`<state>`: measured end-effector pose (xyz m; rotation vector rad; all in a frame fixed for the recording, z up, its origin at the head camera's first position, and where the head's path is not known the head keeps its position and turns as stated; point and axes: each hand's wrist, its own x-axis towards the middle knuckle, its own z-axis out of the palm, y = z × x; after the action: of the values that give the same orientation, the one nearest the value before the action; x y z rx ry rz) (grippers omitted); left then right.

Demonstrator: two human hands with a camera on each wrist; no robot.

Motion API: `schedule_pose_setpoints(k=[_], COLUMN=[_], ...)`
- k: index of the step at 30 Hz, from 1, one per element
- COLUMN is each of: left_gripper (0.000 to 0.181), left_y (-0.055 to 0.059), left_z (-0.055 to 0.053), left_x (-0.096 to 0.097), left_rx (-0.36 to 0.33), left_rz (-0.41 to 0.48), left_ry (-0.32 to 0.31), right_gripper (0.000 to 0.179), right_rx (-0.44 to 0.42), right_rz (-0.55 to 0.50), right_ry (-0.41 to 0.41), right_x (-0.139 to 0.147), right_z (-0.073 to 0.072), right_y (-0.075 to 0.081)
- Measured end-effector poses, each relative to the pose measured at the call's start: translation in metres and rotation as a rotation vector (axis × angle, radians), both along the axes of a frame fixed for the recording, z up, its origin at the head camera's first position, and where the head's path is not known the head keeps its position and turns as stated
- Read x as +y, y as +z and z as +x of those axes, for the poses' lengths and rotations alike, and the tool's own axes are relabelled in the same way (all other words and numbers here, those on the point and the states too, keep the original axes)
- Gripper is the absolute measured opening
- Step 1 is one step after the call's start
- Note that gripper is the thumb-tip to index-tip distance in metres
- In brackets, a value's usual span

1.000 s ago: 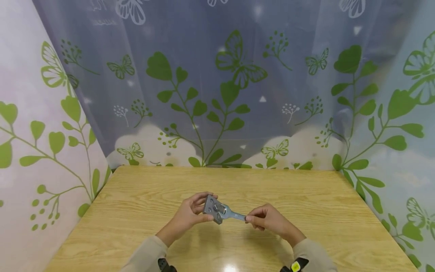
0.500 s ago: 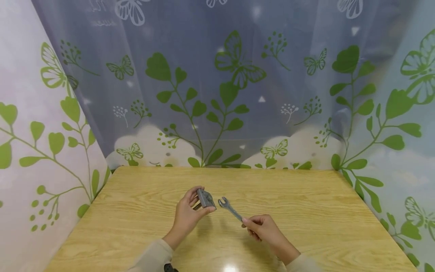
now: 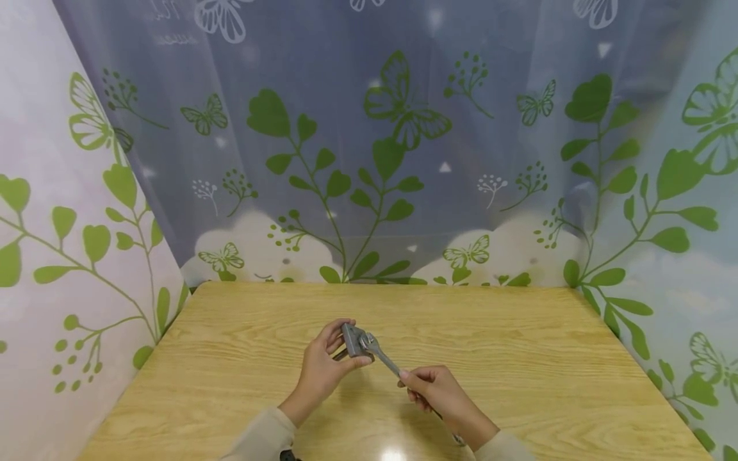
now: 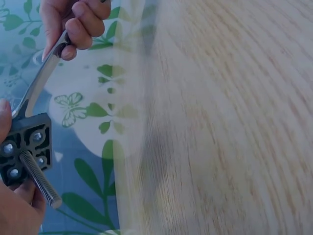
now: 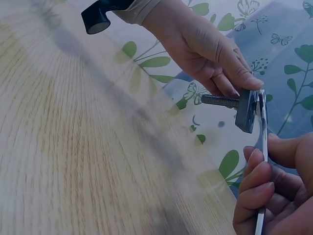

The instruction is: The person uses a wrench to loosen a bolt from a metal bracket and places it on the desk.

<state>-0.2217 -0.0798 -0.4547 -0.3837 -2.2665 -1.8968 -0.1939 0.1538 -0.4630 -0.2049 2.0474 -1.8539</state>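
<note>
closing the earlier gap, wrench [image 3: 386, 362] at gray block [image 3: 353, 341], right hand [image 3: 439, 392] pinching wrench, left hand [image 3: 320, 366] gripping block

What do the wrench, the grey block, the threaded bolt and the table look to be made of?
Wrench: likely steel, judging by its smooth silvery sheen.
Grey block: probably moulded plastic, matt with a ribbed face, though cast metal is possible.
Threaded bolt: apparently metal, greyish with a slight shine on its ridges.
Table: pale grain and a bright reflection suggest glossy wood or laminate.
</note>
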Motion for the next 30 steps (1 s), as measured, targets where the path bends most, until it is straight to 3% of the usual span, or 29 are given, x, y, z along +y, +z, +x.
schedule_pose_setpoints(k=[4, 8, 11, 17, 30], left_gripper=[0.072, 0.073, 0.076, 0.08, 0.083], left_y=[0.006, 0.005, -0.003, -0.004, -0.006], left_z=[0.006, 0.007, 0.003, 0.005, 0.007], left_x=[0.003, 0.007, 0.007, 0.008, 0.008], left_rx=[0.052, 0.138, 0.201, 0.319, 0.389], left_rz=[-0.043, -0.07, -0.092, -0.182, -0.248], left_ry=[0.026, 0.049, 0.064, 0.118, 0.184], right_gripper=[0.043, 0.042, 0.041, 0.035, 0.033], right_rx=[-0.031, -0.096, -0.131, -0.157, -0.222], right_rz=[-0.013, -0.049, -0.074, -0.112, -0.189], right_ry=[-0.01, -0.008, 0.0, -0.004, 0.044], right_x=[-0.001, -0.002, -0.004, -0.009, -0.013], right_z=[0.002, 0.007, 0.011, 0.015, 0.018], right_y=[0.002, 0.003, 0.004, 0.004, 0.003])
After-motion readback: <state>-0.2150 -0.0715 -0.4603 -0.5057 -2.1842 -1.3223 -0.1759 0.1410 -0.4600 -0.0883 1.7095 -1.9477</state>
